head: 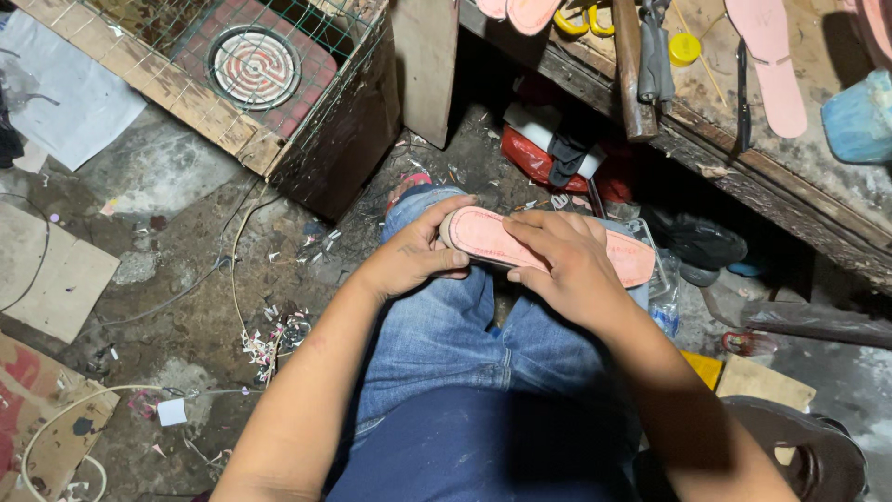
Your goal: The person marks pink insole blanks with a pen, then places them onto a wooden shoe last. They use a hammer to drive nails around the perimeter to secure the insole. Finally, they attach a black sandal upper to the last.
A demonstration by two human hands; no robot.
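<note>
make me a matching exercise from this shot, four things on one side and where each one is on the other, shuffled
Things:
1. pink shoe sole
2. yellow cap
3. round coil heater
4. cardboard sheet

Places:
A. inside the wire-mesh wooden crate
B. flat on the floor, far left
C. held over the knees by the left hand and right hand
D. on the workbench, upper right

Pairs: 1-C, 2-D, 3-A, 4-B
</note>
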